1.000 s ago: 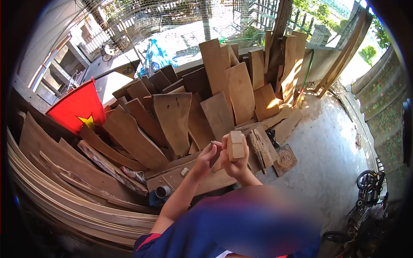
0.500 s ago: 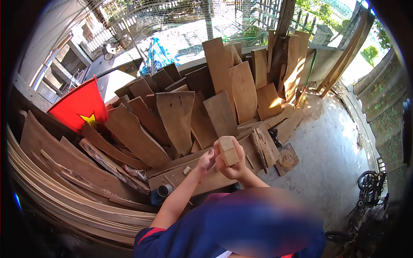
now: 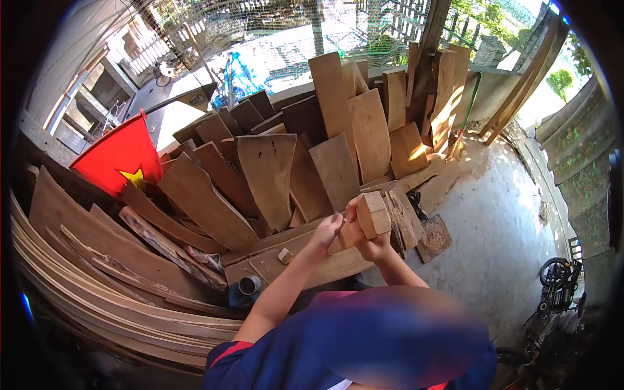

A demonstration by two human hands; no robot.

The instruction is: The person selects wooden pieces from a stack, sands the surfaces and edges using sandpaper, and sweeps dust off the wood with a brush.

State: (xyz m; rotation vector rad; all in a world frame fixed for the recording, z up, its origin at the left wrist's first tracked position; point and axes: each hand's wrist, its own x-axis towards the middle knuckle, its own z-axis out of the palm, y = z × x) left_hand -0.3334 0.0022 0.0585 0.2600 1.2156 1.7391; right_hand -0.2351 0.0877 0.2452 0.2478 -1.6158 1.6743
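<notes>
A pale wooden block (image 3: 375, 214) with cut, angled faces is gripped in my right hand (image 3: 372, 247), held up above the wooden bench (image 3: 338, 268). Just to its left is my left hand (image 3: 327, 233), fingers curled and thumb raised. Whatever lies between those fingers is too small or hidden to make out. On the bench, left of my forearms, rests a small wood offcut (image 3: 285, 255). A metal cup (image 3: 249, 286) stands near the bench's left end.
Many planks (image 3: 266, 175) lean along the wall ahead. Long curved boards (image 3: 117, 302) are stacked at left, below a red flag (image 3: 123, 159). Rough wood pieces (image 3: 406, 218) lie at the bench's right end. A motorbike (image 3: 556, 283) stands far right on the concrete floor (image 3: 487, 227).
Both hands and the block have moved to the right. The block has turned, showing more of its side. The small offcut on the bench now shows more fully.
</notes>
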